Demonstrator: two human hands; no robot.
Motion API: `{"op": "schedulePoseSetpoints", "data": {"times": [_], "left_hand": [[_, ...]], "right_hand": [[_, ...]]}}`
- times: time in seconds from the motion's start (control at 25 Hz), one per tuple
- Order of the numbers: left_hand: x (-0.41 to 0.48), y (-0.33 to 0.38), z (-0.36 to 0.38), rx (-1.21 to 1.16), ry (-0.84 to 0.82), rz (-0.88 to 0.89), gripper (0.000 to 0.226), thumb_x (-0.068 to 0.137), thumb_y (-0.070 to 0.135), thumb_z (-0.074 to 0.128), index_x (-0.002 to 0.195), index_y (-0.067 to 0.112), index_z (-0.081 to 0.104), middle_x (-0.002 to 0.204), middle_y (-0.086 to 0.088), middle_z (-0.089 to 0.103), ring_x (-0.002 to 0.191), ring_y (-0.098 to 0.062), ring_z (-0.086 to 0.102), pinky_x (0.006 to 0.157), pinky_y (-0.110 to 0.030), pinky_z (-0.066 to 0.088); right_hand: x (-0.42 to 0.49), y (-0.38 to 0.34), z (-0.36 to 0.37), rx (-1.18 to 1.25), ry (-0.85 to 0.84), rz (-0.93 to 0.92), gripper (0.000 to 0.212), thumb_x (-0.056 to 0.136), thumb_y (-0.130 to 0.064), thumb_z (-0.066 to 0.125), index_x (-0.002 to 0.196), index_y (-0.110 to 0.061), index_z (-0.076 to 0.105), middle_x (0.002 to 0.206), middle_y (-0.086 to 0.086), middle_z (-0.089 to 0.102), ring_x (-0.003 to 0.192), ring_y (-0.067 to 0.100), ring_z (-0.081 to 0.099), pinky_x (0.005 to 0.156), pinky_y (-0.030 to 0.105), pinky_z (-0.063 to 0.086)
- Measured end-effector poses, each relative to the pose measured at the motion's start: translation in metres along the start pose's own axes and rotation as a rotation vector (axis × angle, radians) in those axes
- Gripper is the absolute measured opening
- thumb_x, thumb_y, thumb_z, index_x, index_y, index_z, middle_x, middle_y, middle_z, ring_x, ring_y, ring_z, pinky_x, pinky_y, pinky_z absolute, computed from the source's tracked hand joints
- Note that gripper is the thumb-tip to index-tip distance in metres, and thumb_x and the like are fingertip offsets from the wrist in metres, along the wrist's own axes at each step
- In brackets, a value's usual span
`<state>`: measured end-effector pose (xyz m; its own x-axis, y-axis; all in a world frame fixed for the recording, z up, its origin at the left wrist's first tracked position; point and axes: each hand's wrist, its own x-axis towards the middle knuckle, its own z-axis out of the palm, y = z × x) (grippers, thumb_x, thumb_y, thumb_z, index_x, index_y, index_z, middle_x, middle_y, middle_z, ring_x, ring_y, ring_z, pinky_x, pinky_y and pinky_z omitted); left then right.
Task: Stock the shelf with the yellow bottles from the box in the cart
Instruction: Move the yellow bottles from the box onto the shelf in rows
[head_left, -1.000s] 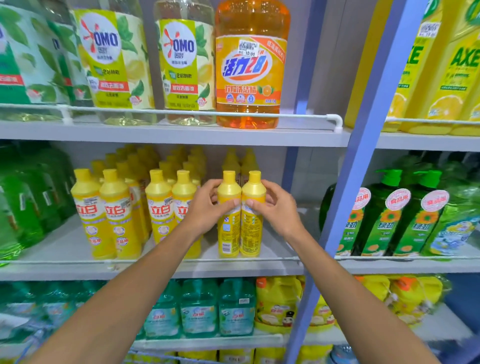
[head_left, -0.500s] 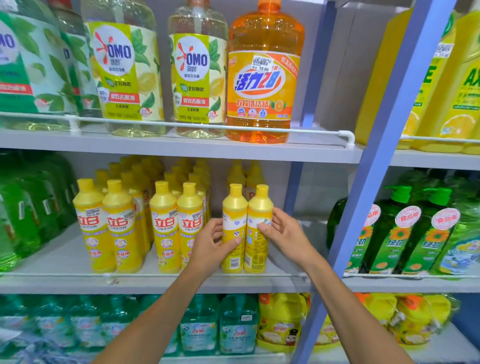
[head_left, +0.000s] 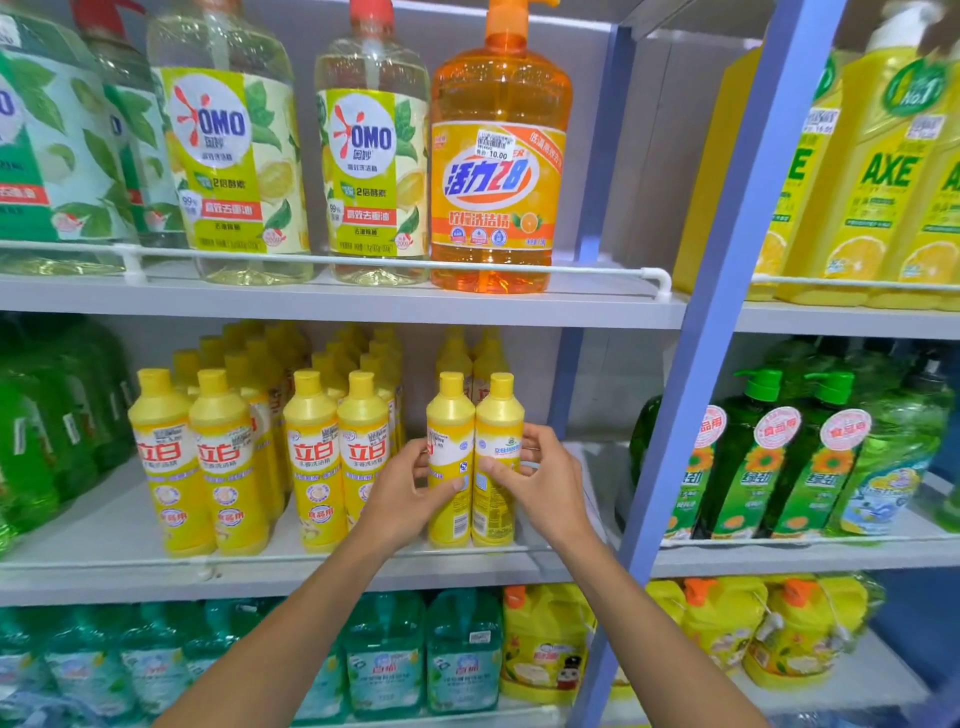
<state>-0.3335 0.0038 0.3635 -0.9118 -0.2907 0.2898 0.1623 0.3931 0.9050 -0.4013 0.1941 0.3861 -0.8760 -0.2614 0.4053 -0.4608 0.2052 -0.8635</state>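
Your hands slid down from necks to labels. Fingers of left hand (head_left: 402, 499) curl round left bottle (head_left: 450, 415), those of right hand (head_left: 545, 488) round right bottle (head_left: 498, 415); both upright at shelf (head_left: 311, 571) front. Pair placed; cart unseen.

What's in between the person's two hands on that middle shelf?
Two upright yellow bottles, touching: the left bottle in the left hand, the right bottle in the right hand. The head view shows it.
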Motion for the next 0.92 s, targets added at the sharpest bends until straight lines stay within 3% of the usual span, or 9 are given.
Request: {"op": "schedulePoseSetpoints", "data": {"times": [0.12,0.24,0.36,0.52,0.64,0.76,0.84,0.92], "left_hand": [[-0.001,0.001,0.007,0.072,0.05,-0.018,0.053,0.082,0.034,0.082,0.128,0.023,0.058,0.121,0.007,0.068,0.108,-0.007,0.066,0.093,-0.037,0.058],[-0.001,0.008,0.014,0.072,0.08,-0.025,0.049,0.082,0.031,0.083,0.122,0.024,0.056,0.119,0.004,0.066,0.105,-0.006,0.065,0.09,-0.033,0.057],[-0.006,0.01,0.015,0.002,0.054,-0.05,0.052,0.083,0.025,0.082,0.127,0.025,0.054,0.119,0.01,0.066,0.107,0.002,0.062,0.088,-0.021,0.054],[-0.01,0.002,0.014,-0.038,0.013,-0.041,0.055,0.085,0.011,0.079,0.132,0.021,0.053,0.123,0.01,0.066,0.111,0.002,0.062,0.099,-0.026,0.054],[-0.011,0.006,0.017,0.039,0.074,-0.035,0.051,0.084,0.016,0.081,0.126,0.023,0.053,0.117,0.009,0.067,0.104,0.001,0.062,0.084,-0.014,0.051],[-0.01,0.007,0.021,0.061,0.103,-0.036,0.05,0.082,0.019,0.082,0.12,0.024,0.05,0.117,0.005,0.065,0.105,-0.008,0.064,0.085,-0.022,0.053],[-0.008,0.007,0.024,0.054,0.116,-0.034,0.051,0.081,0.021,0.084,0.118,0.024,0.05,0.116,0.006,0.065,0.105,-0.009,0.064,0.086,-0.025,0.054],[-0.008,0.009,0.023,0.031,0.112,-0.046,0.053,0.08,0.022,0.085,0.119,0.026,0.049,0.113,0.009,0.064,0.103,-0.005,0.063,0.083,-0.02,0.052]], "right_hand": [[0.013,0.013,-0.015,0.145,-0.241,0.028,0.05,0.088,-0.016,0.079,0.133,-0.012,0.059,0.124,-0.001,0.072,0.116,0.012,0.068,0.103,0.039,0.055],[0.013,0.017,-0.026,0.193,-0.399,0.01,0.053,0.096,-0.016,0.069,0.145,-0.011,0.05,0.138,0.0,0.065,0.13,0.016,0.06,0.109,0.036,0.049],[0.002,0.017,-0.016,0.174,-0.258,0.048,0.068,0.089,-0.03,0.078,0.148,-0.019,0.046,0.139,-0.008,0.063,0.128,0.007,0.06,0.105,0.031,0.052],[-0.009,0.007,0.008,0.026,0.048,0.057,0.06,0.073,-0.04,0.09,0.123,-0.027,0.059,0.114,-0.015,0.069,0.104,-0.001,0.066,0.085,0.017,0.057],[-0.003,0.017,0.005,0.089,-0.05,0.046,0.05,0.08,-0.03,0.085,0.124,-0.021,0.063,0.117,-0.01,0.072,0.109,0.005,0.069,0.096,0.028,0.057],[0.0,0.023,-0.006,0.227,-0.207,0.039,0.054,0.089,-0.024,0.075,0.138,-0.014,0.056,0.13,-0.003,0.069,0.121,0.011,0.065,0.101,0.03,0.054],[-0.004,0.021,-0.008,0.223,-0.225,0.063,0.054,0.092,-0.026,0.071,0.142,-0.017,0.051,0.133,-0.005,0.067,0.123,0.009,0.064,0.1,0.028,0.055],[-0.008,0.02,-0.004,0.166,-0.174,0.072,0.054,0.092,-0.033,0.073,0.14,-0.021,0.052,0.131,-0.01,0.067,0.12,0.003,0.063,0.099,0.027,0.055]]}}
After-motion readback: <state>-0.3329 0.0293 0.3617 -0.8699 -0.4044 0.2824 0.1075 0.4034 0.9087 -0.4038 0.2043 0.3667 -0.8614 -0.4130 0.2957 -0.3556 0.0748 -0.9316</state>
